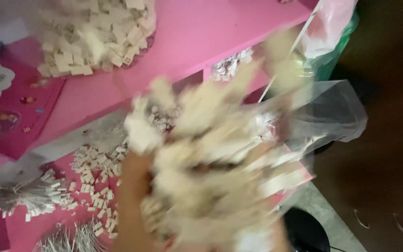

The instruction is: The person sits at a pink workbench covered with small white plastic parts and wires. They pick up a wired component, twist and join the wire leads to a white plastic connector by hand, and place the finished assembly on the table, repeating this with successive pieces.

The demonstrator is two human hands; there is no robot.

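You are lifting a big, motion-blurred bunch of cream paper tags [211, 158] above the pink table [187, 42], close under the camera. One hand [134, 186] is showing at the bunch's lower left; which hand it is, and whether its fingers are spread or clenched, cannot be told through the blur. Judgement: you are doing best by gripping low and moving slowly, keeping the bunch over the loose tags [94, 182], clear of the clear plastic bag [327, 112].

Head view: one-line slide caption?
Blurred hand lifts a bunch of small white tags above a pink table strewn with more tags.
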